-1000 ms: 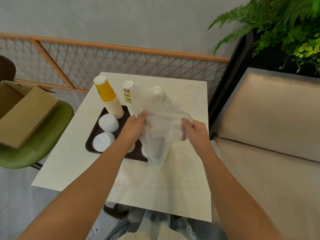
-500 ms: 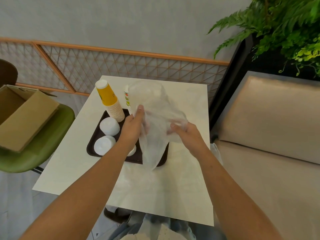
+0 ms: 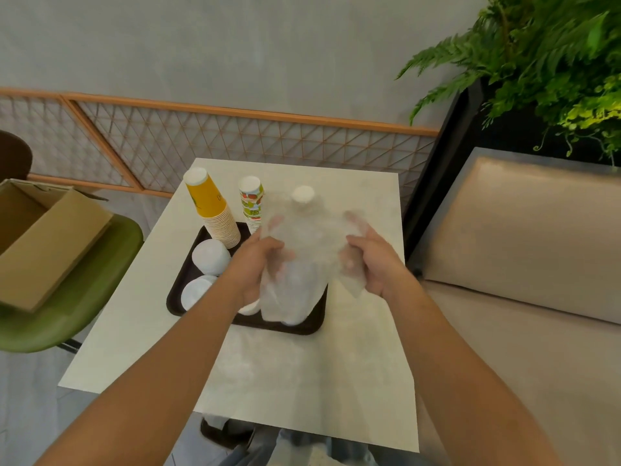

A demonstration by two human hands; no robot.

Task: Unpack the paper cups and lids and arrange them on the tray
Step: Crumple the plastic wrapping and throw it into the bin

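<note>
With my left hand point(image 3: 258, 264) and right hand point(image 3: 373, 260) both gripping the clear plastic bag point(image 3: 299, 280) over the dark tray point(image 3: 304, 329) by the left edge of the counter point(image 3: 302, 381), I judge I'm mid-unwrapping, and next I must lift the bag clear without toppling the yellow cup stack point(image 3: 211, 210).

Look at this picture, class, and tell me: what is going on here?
A person grips a clear bag with both hands, the left hand and the right hand, above a dark tray on a table. At the tray's far edge stand a yellow cup stack and a patterned cup stack, with white lids nearer. A white stack shows through the bag; whether it is inside is unclear.
</note>
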